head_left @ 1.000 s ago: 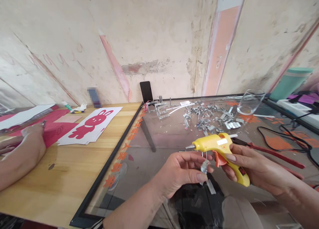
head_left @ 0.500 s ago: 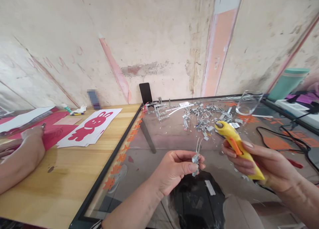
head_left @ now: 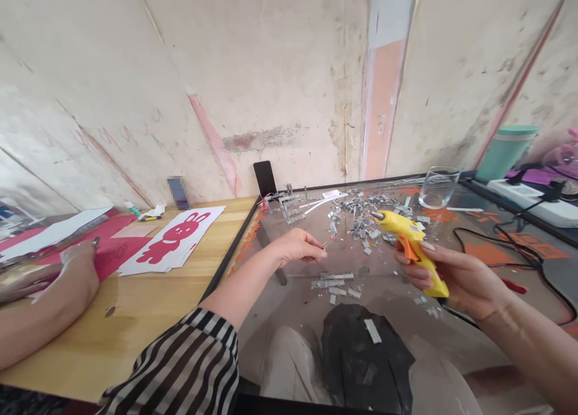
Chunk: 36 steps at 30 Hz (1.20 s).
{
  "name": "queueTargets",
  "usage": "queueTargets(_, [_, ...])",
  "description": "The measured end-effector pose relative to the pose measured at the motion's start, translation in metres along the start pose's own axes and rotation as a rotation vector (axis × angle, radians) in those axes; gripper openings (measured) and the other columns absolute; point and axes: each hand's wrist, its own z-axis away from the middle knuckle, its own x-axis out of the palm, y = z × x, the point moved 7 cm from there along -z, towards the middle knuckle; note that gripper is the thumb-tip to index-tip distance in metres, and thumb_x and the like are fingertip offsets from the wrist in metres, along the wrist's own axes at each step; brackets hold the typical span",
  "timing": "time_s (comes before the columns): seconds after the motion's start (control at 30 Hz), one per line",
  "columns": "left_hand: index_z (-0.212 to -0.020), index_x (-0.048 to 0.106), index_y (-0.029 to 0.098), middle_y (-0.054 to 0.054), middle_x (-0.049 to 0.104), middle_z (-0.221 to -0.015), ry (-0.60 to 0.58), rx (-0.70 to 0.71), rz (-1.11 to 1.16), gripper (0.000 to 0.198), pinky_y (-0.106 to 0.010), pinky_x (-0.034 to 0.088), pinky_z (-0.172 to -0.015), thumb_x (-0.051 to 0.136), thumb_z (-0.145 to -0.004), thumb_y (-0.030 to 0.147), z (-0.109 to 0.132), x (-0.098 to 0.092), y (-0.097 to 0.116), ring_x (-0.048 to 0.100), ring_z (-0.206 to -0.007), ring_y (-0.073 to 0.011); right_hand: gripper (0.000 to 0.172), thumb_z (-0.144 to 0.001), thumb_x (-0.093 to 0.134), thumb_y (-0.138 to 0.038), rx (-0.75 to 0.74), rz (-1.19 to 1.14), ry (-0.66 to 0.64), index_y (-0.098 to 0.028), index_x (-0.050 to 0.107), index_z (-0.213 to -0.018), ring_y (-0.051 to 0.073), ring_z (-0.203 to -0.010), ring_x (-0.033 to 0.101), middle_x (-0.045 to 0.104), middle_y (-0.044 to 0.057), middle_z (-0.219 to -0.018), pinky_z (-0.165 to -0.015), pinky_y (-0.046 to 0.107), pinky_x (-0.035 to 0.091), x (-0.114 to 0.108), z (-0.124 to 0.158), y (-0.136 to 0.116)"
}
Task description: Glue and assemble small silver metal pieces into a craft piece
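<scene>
Left hand (head_left: 295, 247) nearer scrap pile (head_left: 361, 215)

Left hand (head_left: 300, 246) moved farther forward, nearer silver scrap pile (head_left: 361, 216).

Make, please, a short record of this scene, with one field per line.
Left hand: pinches a small thin piece, mostly hidden
Right hand: holds a yellow glue gun, nozzle toward the picture's left
Between and beyond hands: loose silver pieces, scattered
Against wall: black phone, leaning
Far right: clear drinking glass, green tumbler, white power strip
Wooden table: red rabbit picture; another person's hand at red paper
</scene>
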Motion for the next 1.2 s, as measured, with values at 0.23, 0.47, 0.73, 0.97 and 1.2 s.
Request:
queueTargets(0.23, [-0.06, 0.072, 0.015, 0.0, 0.062, -0.048, 0.035, 0.01, -0.364, 0.019, -0.026, 0.042, -0.052, 0.081, -0.044, 0.016, -0.017, -0.027, 0.024, 0.055, -0.05, -0.015, 0.024, -0.063, 0.077, -0.025, -0.071, 0.027, -0.006, -0.014, 0.073, -0.084, 0.008, -0.05, 0.044, 0.058, 0.002, -0.07, -0.044, 0.018, 0.046, -0.006, -0.004, -0.006])
queueTargets(0.47, [-0.096, 0.069, 0.017, -0.004, 0.071, -0.093, 0.114, 0.177, -0.261, 0.038, -0.024, 0.048, -0.071, 0.077, -0.062, 0.032, 0.015, -0.032, 0.034, 0.063, -0.079, -0.0145, 0.019, -0.066, 0.077, -0.029, -0.112, 0.081, -0.035, -0.015, 0.073, -0.08, 0.011, -0.052, 0.047, 0.056, 0.002, -0.06, -0.046, 0.021, 0.047, 0.0, 0.0, -0.007])
queueTargets(0.73, [-0.097, 0.063, 0.014, -0.007, 0.069, -0.097, 0.053, 0.351, 0.375, 0.042, -0.024, 0.048, -0.06, 0.08, -0.061, 0.028, 0.046, 0.032, 0.013, 0.065, -0.071, -0.0146, 0.022, -0.069, 0.076, -0.031, -0.094, 0.241, -0.137, -0.016, 0.072, -0.084, 0.009, -0.053, 0.046, 0.059, 0.002, -0.065, -0.051, 0.018, 0.043, 0.009, 0.002, -0.002])
queueTargets(0.97, [-0.098, 0.066, 0.013, -0.008, 0.068, -0.098, -0.005, 0.383, 0.506, 0.043, -0.027, 0.05, -0.068, 0.082, -0.06, 0.023, 0.047, 0.049, -0.001, 0.064, -0.074, -0.0135, 0.026, -0.071, 0.074, -0.038, -0.085, 0.489, -0.112, -0.018, 0.073, -0.087, 0.008, -0.056, 0.048, 0.062, 0.004, -0.084, -0.052, 0.019, 0.04, 0.002, 0.001, 0.002])
queueTargets(1.2, [-0.1, 0.065, 0.013, -0.006, 0.07, -0.082, 0.081, 0.422, 0.479, 0.041, -0.026, 0.049, -0.067, 0.08, -0.064, 0.025, 0.056, 0.044, -0.007, 0.063, -0.074, -0.0145, 0.03, -0.071, 0.072, -0.044, -0.063, 0.628, -0.018, -0.02, 0.073, -0.089, 0.011, -0.056, 0.045, 0.058, 0.001, -0.064, -0.051, 0.018, 0.037, -0.002, 0.001, 0.008])
